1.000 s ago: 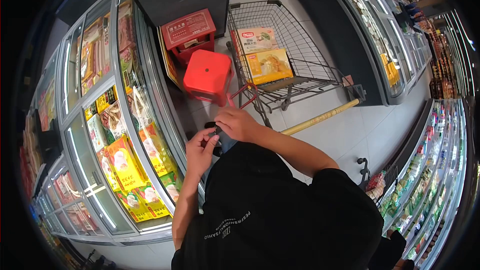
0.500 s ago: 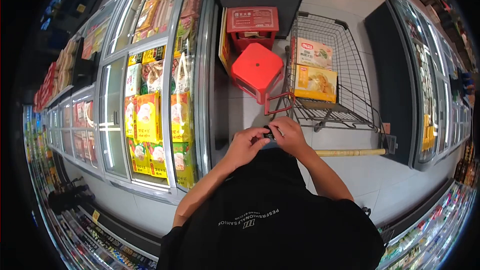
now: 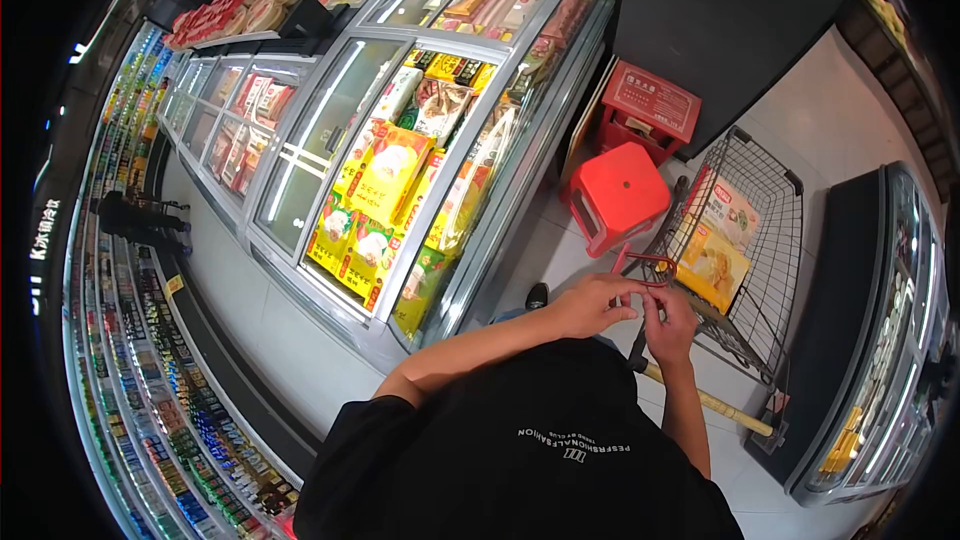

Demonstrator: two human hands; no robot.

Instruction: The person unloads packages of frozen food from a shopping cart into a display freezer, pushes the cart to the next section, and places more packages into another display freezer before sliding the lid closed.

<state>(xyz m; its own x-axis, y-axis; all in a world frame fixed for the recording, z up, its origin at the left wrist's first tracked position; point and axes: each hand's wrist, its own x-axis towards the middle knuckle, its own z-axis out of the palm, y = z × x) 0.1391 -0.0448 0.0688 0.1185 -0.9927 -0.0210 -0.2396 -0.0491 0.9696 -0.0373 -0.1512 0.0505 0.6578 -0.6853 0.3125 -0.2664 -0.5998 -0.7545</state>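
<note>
In front of my body, over the floor and close to the shopping cart (image 3: 775,240), my two hands come together. My left hand (image 3: 598,306) is curled, its thumb and fingertips drawn close. Just right of it is my right hand (image 3: 670,323), with thumb and fingers pinched together. Whatever small thing lies between the fingertips is hidden or too small to tell. The cart's red child-seat flap (image 3: 648,268) shows just beyond my fingers. Inside the cart lie a yellow food package (image 3: 712,265) and a pale food package (image 3: 732,212).
A red plastic stool (image 3: 622,192) stands left of the cart, before a red box (image 3: 652,105). At left runs a glass-topped freezer (image 3: 345,115) with yellow food bags (image 3: 390,175). Another freezer (image 3: 840,310) stands right. A person (image 3: 140,218) is beside the far-left shelves (image 3: 160,390).
My view has turned left and tilted, so the freezer, stool and cart sit further right. My hands stay together; the small dark thing seen between the fingertips earlier no longer shows clearly.
</note>
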